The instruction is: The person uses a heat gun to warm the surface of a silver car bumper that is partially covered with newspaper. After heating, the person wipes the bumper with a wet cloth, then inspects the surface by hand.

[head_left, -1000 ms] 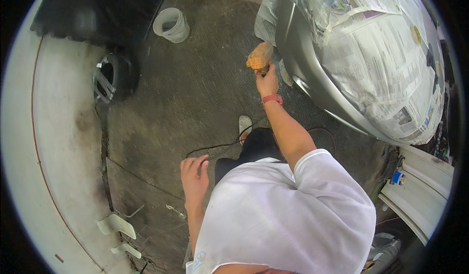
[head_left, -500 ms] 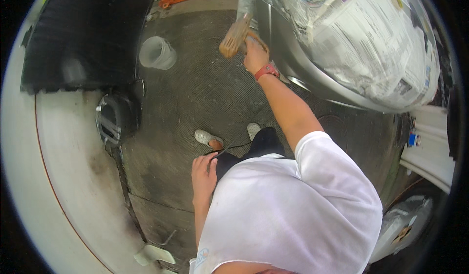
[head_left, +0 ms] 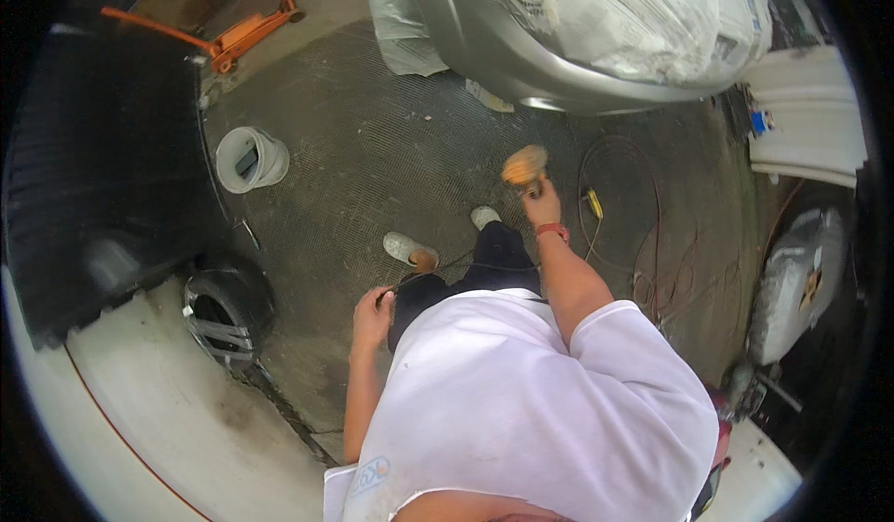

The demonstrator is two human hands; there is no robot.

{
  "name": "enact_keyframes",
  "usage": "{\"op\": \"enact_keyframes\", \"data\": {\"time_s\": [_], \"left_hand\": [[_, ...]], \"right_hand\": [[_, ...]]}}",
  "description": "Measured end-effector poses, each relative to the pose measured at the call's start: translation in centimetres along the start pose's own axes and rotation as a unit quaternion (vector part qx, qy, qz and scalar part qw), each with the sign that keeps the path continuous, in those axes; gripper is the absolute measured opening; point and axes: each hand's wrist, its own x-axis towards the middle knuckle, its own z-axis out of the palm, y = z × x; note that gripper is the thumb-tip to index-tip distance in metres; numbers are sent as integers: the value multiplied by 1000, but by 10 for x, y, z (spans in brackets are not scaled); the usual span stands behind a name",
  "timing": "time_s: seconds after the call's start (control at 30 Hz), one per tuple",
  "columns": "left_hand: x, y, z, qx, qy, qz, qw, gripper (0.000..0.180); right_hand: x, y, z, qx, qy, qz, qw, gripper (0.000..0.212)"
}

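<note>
My right hand, with a red watch at the wrist, is closed around an orange, ribbed, rounded tool. Motion blurs it and its exact kind cannot be made out. It is held out in front of me, above the dark floor. Low by my left thigh, my left hand has its fingers closed on a thin dark cord. That cord runs across in front of my legs. Farther ahead is a silver car, its upper part covered with taped paper and plastic sheet.
A white bucket with something dark inside stands ahead on the left, short of an orange floor jack. A tyre lies by the pale wall. To the right, a reddish hose and a yellow object lie on the floor.
My right hand has drawn back from the car toward me, bringing the orange tool along. My view has shifted to the right. The left hand stays by the thigh.
</note>
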Motion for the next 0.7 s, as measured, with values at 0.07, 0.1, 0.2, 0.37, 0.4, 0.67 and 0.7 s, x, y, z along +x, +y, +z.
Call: {"op": "enact_keyframes", "data": {"time_s": [0.07, 0.1, 0.2, 0.37, 0.4, 0.67, 0.7], "left_hand": [[7, -15, -13, -2, -36, -36, 999, 26], [10, -21, -17, -4, -52, -56, 997, 27], [20, -65, -24, -26, -73, -82, 994, 29], [30, -84, -37, -125, -60, -213, 967, 32], [30, -89, -35, -142, -46, -228, 962, 32], [18, -102, -25, -172, 7, -217, 961, 37], [17, -103, -22, -162, 12, -212, 964, 39]], "right_hand": [[-11, 9, 1, 112, 112, 33, 987, 71], [-17, 13, 1, 183, 162, 51, 968, 71], [-32, -11, 8, 307, 265, 61, 912, 62], [-50, -56, 45, 414, 118, 51, 901, 55], [-50, -61, 57, 392, 88, 19, 915, 55], [-53, -196, 53, 352, -128, -111, 920, 60], [-54, -200, 44, 356, -125, -116, 919, 57]]}}
